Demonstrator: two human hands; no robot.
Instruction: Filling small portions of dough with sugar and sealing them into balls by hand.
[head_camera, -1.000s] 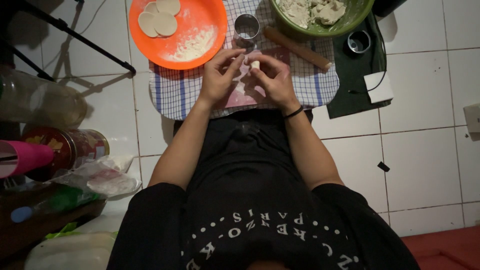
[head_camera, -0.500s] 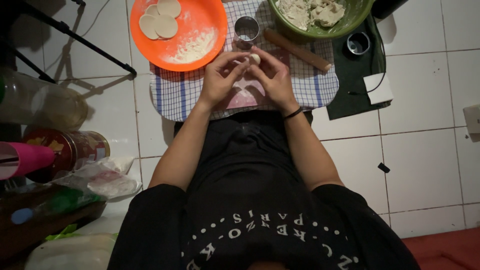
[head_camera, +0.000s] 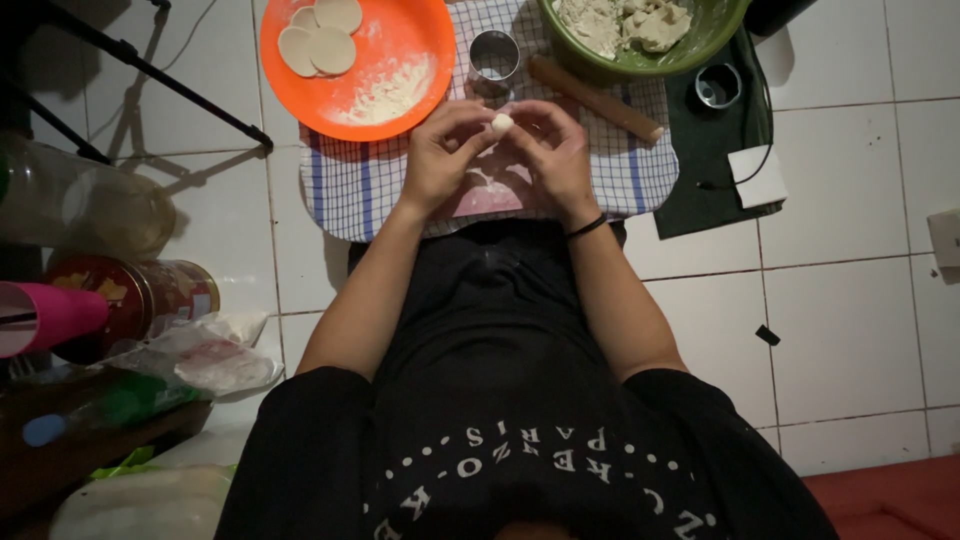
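My left hand (head_camera: 445, 155) and my right hand (head_camera: 555, 150), which wears a black wristband, meet over a pink board (head_camera: 490, 195). Between the fingertips of both hands sits a small white dough ball (head_camera: 502, 123). The board lies on a blue-checked cloth (head_camera: 350, 185) spread on the tiled floor. Just beyond my hands stand a metal ring cutter (head_camera: 494, 55) and a wooden rolling pin (head_camera: 595, 97). An orange plate (head_camera: 420, 30) at the far left holds flat dough discs (head_camera: 320, 40) and a heap of flour (head_camera: 392, 95).
A green bowl (head_camera: 725, 30) of dough stands at the far right above a dark cloth (head_camera: 710, 170) with a small metal cup (head_camera: 717, 87) and a white card (head_camera: 757, 177). Tins (head_camera: 150, 295), plastic bags (head_camera: 215, 355) and a pink object (head_camera: 50, 315) crowd the left. Dark stand legs (head_camera: 150, 85) cross the tiles.
Both hands have kept working the dough ball between the fingers; it now sits higher, at the fingertips. Nothing else has moved.
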